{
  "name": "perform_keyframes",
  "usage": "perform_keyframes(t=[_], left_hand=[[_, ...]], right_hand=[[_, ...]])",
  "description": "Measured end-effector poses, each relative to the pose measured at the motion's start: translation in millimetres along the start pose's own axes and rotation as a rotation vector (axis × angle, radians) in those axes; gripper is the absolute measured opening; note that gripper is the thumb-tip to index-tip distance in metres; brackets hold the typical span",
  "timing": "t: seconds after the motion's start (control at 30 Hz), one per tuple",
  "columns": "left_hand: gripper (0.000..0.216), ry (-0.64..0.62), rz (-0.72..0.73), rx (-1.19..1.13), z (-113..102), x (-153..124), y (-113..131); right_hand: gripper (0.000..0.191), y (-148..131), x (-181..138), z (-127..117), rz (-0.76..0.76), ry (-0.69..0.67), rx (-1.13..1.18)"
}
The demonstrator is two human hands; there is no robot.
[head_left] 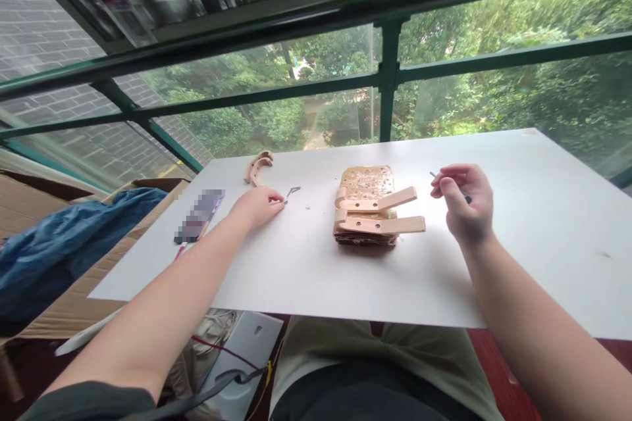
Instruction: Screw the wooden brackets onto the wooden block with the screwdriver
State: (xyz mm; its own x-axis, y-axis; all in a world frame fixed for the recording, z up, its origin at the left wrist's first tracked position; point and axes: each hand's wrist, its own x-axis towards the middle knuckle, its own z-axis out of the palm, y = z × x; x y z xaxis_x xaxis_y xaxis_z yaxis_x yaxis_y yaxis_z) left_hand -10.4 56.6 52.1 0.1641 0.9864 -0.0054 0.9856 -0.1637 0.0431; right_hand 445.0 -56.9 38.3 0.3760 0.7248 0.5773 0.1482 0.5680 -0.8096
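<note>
My left hand (257, 208) rests on the white table with its fingertips pinched at a small thin metal piece, too small to name. Beside those fingertips lie several slim grey metal pieces (293, 191). Raised over the table on the right, my right hand (464, 200) is closed around a slim screwdriver (433, 174); its thin shaft points left and its dark end shows by the palm. Between the hands, two pale wooden hook-shaped pieces (385, 224) with dark screws lie side by side across a tape-wrapped cardboard block (365, 177).
Two curved wooden pieces (259, 168) lie near the far left edge of the white table (296, 276). A phone (200, 216) with a red cable is left of my forearm. An open carton (64, 302) with blue cloth (74, 243) stands left. Green window bars (390, 79) run behind.
</note>
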Motion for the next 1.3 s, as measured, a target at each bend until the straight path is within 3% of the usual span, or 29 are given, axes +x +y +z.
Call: perform_keyframes(t=[0.5,0.67,0.83,1.0,1.2,1.3], left_hand=[[0.028,-0.074,0.07,0.125,-9,13,20],[0.024,-0.04,0.041,0.095,-8,12,25],[0.021,0.056,0.009,0.026,-9,7,35],[0.033,0.174,0.041,-0.096,-22,2,59],[0.029,0.492,0.187,-0.607,-49,-9,109],[0.028,0.586,0.248,-0.78,-60,-15,133]], right_hand=[[0.018,8,0,0,0.079,0.024,0.004],[0.019,10,0,0,0.079,0.027,-0.005],[0.021,10,1,0,0.075,0.022,-0.016],[0.02,7,0,0,0.065,0.007,-0.032],[0.02,5,-1,0,0.043,0.002,-0.035],[0.021,4,0,1,0.037,0.003,-0.039]])
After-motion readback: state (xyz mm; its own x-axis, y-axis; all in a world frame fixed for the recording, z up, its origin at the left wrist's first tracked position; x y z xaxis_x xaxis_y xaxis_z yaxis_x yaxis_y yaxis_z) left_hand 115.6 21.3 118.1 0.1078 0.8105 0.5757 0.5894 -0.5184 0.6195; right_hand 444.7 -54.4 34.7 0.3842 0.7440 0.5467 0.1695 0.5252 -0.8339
